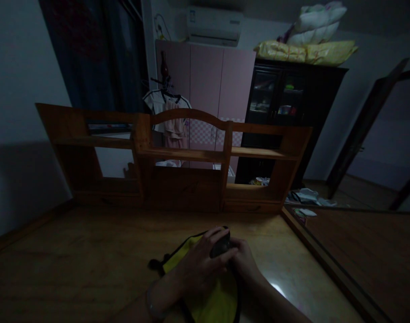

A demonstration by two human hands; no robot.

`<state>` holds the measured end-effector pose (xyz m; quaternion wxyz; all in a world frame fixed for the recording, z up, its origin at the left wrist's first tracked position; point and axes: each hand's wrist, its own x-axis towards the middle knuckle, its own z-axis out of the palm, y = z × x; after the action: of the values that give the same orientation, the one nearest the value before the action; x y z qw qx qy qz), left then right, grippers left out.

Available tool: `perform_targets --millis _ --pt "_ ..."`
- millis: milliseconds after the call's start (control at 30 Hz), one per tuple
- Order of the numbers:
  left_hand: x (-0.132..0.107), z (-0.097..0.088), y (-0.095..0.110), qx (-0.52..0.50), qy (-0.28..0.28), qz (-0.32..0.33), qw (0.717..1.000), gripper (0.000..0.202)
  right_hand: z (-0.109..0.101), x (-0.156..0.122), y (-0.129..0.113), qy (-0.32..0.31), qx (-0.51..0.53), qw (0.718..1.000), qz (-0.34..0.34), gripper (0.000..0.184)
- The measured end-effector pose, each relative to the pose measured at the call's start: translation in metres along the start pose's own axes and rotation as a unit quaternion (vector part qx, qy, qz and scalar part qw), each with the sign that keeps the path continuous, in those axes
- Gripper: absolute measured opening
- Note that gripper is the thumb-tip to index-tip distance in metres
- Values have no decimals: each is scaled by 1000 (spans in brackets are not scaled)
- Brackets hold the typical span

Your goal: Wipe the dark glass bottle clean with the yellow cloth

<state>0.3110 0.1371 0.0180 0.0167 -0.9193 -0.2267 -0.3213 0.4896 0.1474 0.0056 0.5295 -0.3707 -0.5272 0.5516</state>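
A yellow cloth piece with black edging [221,298], perhaps a pouch, lies on the wooden surface in front of me. A dark, smooth, rounded object [220,246] is held over its upper end; its exact kind is too dim to make out. My left hand [203,260], with a bracelet on the wrist, is curled around this object from the left. From the right, my right hand [243,260] closes against the object's side, its fingers partly hidden behind it and the left hand. A small black end piece [155,264] sticks out at the cloth's left corner.
The wooden platform [90,251] has a raised side rail [321,255] on the right. A wooden shelf headboard [181,154] stands across its far end. Beyond are a pink wardrobe [205,76], hanging clothes [173,116] and a dark cabinet [288,107]. The room is dim.
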Motion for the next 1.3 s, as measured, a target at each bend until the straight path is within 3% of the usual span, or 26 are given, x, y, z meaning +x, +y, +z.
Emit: perform_targets --millis 100,267,400,633,767,1000,1300 --pt "-2 2 -3 -42 34 -32 998 66 2 -3 -8 20 -16 1000 -4 14" --pt "-2 8 -6 -97 61 -84 990 90 0 -3 -6 52 -65 996 -30 19" --pt "2 10 -6 -84 35 -102 991 87 -5 -1 -5 74 -128 987 -66 25" --pt "0 12 -6 -71 39 -110 991 83 -8 0 1 95 -137 983 -75 33" --pt "0 14 -7 -86 53 -118 988 81 -6 1 1 105 -100 988 -57 36" --pt "1 16 -7 -108 62 -146 981 79 1 0 2 102 36 994 34 39" --pt "-1 19 -8 -40 33 -37 998 70 9 -6 5 54 120 990 46 33"
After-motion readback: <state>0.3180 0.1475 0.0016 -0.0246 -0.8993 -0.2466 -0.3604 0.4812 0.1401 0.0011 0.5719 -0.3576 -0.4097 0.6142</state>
